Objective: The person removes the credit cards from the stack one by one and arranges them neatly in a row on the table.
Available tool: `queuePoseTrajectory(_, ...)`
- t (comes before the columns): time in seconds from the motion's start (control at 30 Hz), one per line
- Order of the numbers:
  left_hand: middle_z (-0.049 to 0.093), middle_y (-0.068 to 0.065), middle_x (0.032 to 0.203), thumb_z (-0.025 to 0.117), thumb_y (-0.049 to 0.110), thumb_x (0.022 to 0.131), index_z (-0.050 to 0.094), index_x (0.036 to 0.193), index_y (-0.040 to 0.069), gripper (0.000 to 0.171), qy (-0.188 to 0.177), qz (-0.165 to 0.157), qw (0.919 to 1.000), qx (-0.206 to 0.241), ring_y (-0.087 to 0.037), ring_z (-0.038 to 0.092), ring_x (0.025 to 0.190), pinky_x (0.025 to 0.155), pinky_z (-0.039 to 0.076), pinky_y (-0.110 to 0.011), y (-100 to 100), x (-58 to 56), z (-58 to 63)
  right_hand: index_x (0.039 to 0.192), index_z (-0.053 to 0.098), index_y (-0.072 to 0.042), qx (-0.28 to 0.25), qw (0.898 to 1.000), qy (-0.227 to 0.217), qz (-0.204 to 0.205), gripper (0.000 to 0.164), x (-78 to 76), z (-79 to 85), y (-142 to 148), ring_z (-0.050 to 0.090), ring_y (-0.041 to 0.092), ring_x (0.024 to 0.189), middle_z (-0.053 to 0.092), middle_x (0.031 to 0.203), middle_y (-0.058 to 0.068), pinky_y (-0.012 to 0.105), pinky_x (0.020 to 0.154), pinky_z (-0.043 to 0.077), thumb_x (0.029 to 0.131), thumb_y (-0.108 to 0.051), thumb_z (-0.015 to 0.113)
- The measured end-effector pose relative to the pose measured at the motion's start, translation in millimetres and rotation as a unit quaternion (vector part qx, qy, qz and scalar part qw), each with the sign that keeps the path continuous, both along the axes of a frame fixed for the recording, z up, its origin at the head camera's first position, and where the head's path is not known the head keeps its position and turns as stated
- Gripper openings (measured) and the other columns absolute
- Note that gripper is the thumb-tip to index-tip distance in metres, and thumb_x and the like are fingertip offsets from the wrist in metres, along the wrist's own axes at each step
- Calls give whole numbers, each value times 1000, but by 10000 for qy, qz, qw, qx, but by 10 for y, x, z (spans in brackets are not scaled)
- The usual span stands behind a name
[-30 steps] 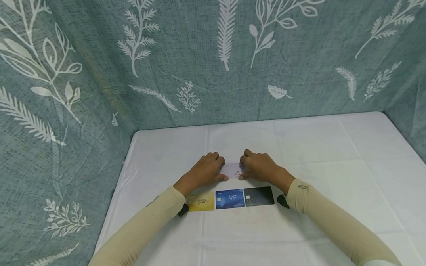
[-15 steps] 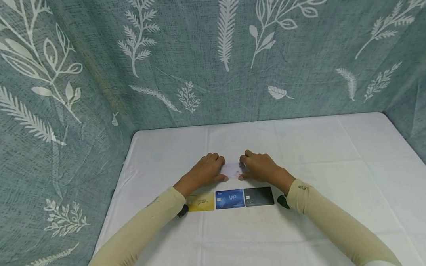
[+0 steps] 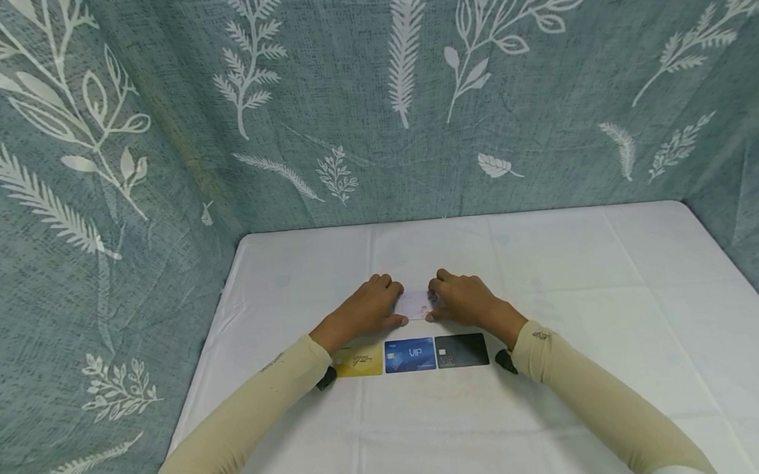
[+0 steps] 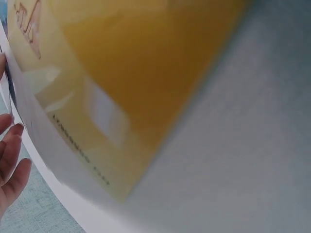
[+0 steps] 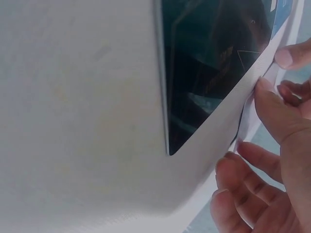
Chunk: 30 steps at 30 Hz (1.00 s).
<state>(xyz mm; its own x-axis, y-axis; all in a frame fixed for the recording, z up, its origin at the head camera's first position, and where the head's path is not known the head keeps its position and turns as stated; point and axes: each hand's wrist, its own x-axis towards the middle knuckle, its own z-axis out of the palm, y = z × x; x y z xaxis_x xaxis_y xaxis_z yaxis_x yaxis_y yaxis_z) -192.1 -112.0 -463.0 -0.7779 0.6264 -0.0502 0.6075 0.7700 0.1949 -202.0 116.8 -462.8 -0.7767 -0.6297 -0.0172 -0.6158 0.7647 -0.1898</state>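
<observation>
A pale, whitish card (image 3: 414, 305) lies between both hands at the middle of the table. My left hand (image 3: 365, 305) grips its left end, thumb at the near edge and fingers at the far edge. At the right end, my right hand (image 3: 466, 298) pinches it the same way. The right wrist view shows the pale card (image 5: 247, 119) nearly edge-on between thumb and fingers. Nearer me lie a yellow card (image 3: 362, 363), a blue VIP card (image 3: 410, 354) and a black VIP card (image 3: 462, 351) in a row. My left wrist partly covers the yellow one.
A white cloth covers the table (image 3: 587, 327), which reaches well to the right of the hands. Behind and at the sides hangs a green curtain (image 3: 348, 111) with white leaf prints. Small dark devices sit under both wrists, close to the row's ends.
Both hands keep their hold on the pale card with almost no movement. The three cards in the row stay where they were.
</observation>
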Motion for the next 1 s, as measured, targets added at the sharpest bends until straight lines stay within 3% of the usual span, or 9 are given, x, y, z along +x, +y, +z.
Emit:
queuePoseTrajectory(0.53,62,-11,109,74,42,90,63,124,3,53,450,-70,9989,-147,-20,50,91,81,47,-35,0,6,5,115,71,-7,-41,10000,-75,-14,49,-6,-19,10,54,10,67,61,102,6,30,59,50,85,-45,79)
queuePoseTrajectory(1.0,62,-9,109,70,45,92,64,124,5,51,600,-76,9978,-263,-19,52,90,80,47,-35,-4,-2,-11,117,70,-6,-6,10000,-70,23,55,-14,-15,7,53,10,67,61,103,7,29,59,50,82,-48,80)
